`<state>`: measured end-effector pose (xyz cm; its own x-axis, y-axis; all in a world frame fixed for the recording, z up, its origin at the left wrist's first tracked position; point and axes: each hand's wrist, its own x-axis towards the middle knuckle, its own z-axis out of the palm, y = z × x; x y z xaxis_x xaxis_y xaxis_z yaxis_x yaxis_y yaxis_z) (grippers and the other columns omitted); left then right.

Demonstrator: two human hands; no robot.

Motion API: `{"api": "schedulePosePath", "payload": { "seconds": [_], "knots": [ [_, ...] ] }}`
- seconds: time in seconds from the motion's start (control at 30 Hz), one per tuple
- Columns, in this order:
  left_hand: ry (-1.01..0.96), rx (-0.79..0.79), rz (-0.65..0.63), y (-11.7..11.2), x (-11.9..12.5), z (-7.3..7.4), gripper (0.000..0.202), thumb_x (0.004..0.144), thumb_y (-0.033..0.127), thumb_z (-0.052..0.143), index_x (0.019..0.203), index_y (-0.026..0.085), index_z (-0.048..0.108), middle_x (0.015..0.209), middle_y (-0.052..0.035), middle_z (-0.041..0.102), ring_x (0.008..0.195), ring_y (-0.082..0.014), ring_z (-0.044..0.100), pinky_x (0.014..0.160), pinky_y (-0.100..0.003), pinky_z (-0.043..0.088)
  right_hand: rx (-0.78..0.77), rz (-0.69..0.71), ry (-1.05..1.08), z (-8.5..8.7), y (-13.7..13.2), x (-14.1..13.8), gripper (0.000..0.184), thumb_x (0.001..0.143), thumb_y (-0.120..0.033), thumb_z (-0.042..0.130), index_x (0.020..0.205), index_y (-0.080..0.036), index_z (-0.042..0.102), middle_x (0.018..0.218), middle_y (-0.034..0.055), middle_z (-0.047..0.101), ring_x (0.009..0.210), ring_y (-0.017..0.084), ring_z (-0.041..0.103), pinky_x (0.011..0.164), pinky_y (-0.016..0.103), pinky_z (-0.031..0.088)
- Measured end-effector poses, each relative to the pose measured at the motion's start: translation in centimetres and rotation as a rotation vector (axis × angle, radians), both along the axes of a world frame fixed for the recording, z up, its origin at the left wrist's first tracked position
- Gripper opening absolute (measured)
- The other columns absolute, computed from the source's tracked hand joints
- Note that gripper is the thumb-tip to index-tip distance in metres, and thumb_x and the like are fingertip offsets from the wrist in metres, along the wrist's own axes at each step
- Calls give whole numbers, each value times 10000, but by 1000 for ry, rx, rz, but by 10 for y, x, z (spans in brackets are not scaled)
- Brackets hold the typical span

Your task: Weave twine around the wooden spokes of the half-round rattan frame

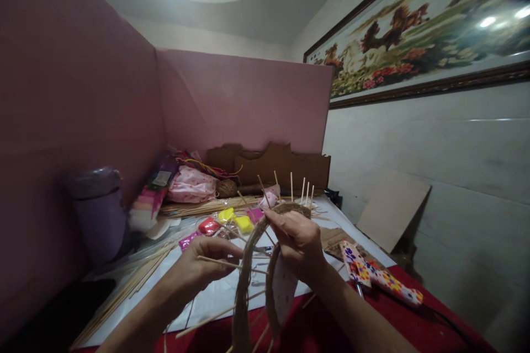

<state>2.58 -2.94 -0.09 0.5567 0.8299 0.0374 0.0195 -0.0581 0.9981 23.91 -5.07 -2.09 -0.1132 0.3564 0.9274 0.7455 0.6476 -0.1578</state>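
Observation:
In front of me stands a tilted wheel-like frame, its outer ring [244, 281] wrapped in brown twine. Thin wooden sticks [211, 320] pass through it and jut out around its edge. A smaller twine-edged disc with pale, pink-spotted fabric [285, 287] sits at the frame's middle. My right hand [300, 240] grips the upper part of the frame, with thumb and fingers closed near the ring. My left hand [211, 259] pinches at the ring's left side, beside a stick that crosses the fingers. What lies exactly between the left fingertips is partly hidden.
A floral-patterned glue gun [383, 276] with a cord lies right on the red cloth [418, 314]. Small red, yellow and purple packets [226, 215] lie behind my hands. Bundled sticks [136, 281], a purple tumbler [99, 215], a twine ball [227, 188] and cardboard [285, 168] surround the workspace.

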Motion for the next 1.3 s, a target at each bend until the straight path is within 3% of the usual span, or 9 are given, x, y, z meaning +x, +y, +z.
{"api": "schedulePosePath", "payload": {
  "seconds": [0.2,0.37,0.47,0.67,0.87,0.93,1.0,1.1,1.3],
  "knots": [
    [-65,29,-48,3,-1,-9,226,554,239,729,769,174,754,552,-13,594,530,-93,438,477,-201,253,22,39,10,-2,-1,1,341,868,-103,500,1167,-209,626,641,5,538,627,157,479,575,291,374],
    [-142,58,-59,-1,2,-6,167,542,201,717,704,170,742,503,21,526,464,-82,421,468,-218,307,45,47,29,-3,-1,0,380,854,-88,521,1200,-224,599,642,-7,526,593,144,467,546,277,366],
    [-206,45,-76,-1,4,-9,133,530,177,728,660,156,715,549,7,559,513,-91,475,517,-222,349,35,15,51,-3,-2,-2,441,850,-91,522,1263,-245,545,667,-7,530,586,137,473,540,269,380],
    [-266,41,-211,-5,1,-9,90,609,176,708,692,143,699,481,41,474,460,-53,398,468,-184,309,30,-21,147,-4,-9,-8,502,839,-115,555,1312,-261,469,702,-21,566,551,102,484,521,224,414],
    [-290,40,-242,-12,3,-5,82,598,171,725,671,138,709,665,-33,631,616,-116,578,592,-231,453,-8,61,264,-8,-11,-12,466,859,-137,526,1302,-239,424,635,-49,513,530,93,463,480,194,396],
    [-307,-2,-257,-12,4,-6,95,580,181,723,660,135,699,648,-33,631,549,-105,560,505,-208,421,-18,72,275,-9,-11,-12,450,859,-140,527,1288,-236,431,652,-43,521,537,91,469,476,190,392],
    [-289,-42,-258,-12,4,-5,100,577,187,705,662,136,689,564,-5,584,430,-62,459,398,-175,309,-27,71,275,-9,-11,-12,434,856,-144,533,1272,-233,446,659,-41,519,529,87,462,471,188,389],
    [-249,-33,-239,-13,2,0,101,572,178,672,664,139,685,519,16,532,416,-38,365,384,-168,202,-35,75,281,-8,-11,-12,422,856,-150,532,1263,-232,455,650,-45,504,519,85,447,472,189,388],
    [-157,136,-178,-17,-4,10,164,625,225,600,718,144,709,590,6,524,546,-73,399,501,-193,287,-65,15,275,-8,-10,-10,410,851,-173,532,1251,-227,460,606,-64,449,490,87,405,463,196,367]
  ]
}}
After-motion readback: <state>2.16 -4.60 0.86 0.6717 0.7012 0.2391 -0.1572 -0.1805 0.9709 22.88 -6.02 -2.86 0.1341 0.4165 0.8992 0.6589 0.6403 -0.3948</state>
